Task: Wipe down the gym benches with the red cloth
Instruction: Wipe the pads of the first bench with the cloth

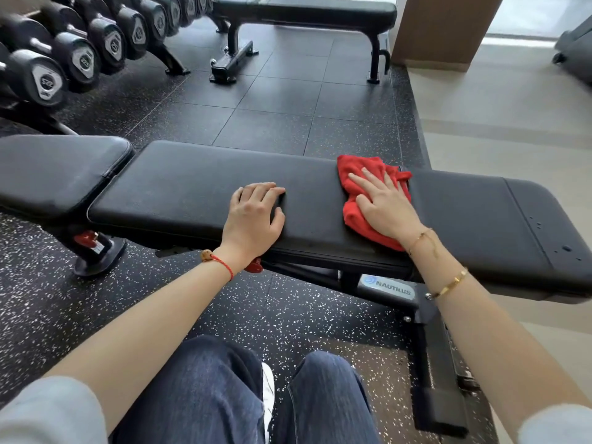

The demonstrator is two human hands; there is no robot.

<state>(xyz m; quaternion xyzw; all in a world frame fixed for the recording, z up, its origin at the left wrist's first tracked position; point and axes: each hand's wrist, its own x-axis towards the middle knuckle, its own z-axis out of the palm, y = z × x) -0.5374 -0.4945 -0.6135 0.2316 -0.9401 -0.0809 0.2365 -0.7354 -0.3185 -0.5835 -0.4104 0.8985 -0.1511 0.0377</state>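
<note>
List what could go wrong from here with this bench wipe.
1. The cloth is bunched under the right hand, so it may skip strips of the pad.
2. Droplets sit at the pad's right end, beyond the cloth, and could be missed.
3. The left hand rests on the pad; that patch may stay unwiped.

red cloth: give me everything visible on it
The red cloth looks like soft terry fabric, bunched and creased rather than folded. It lies on the long black pad of the near bench, right of middle, spanning far edge to near edge. The right hand presses flat on it, fingers spread.
</note>
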